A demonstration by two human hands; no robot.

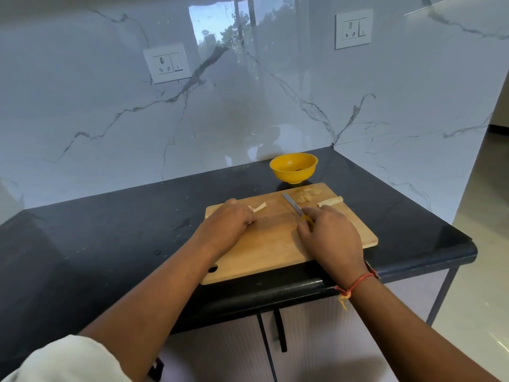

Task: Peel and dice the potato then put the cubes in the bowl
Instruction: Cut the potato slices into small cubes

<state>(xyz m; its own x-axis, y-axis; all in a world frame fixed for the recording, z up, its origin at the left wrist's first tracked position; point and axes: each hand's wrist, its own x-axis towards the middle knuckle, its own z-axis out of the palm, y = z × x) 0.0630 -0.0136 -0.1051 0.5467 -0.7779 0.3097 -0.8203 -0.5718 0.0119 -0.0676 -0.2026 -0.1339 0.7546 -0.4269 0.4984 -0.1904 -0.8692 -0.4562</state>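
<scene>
A wooden cutting board (275, 244) lies on the black counter. My left hand (230, 220) rests knuckles-up on the board's left part, closed over something pale that it mostly hides. A curled potato peel (259, 207) lies just right of its fingers. My right hand (329, 235) grips a knife (292, 205) with a yellow handle, blade pointing away toward the far edge. A small pile of peel pieces (304, 196) sits at the board's far edge, and another peel strip (330, 202) lies to the right. The yellow bowl (293, 167) stands behind the board.
The black counter (110, 230) ends in a rounded edge at the front and at the right (468, 249). A marble wall with two sockets (167, 63) rises behind it. Cabinet doors with black handles (279, 332) are below.
</scene>
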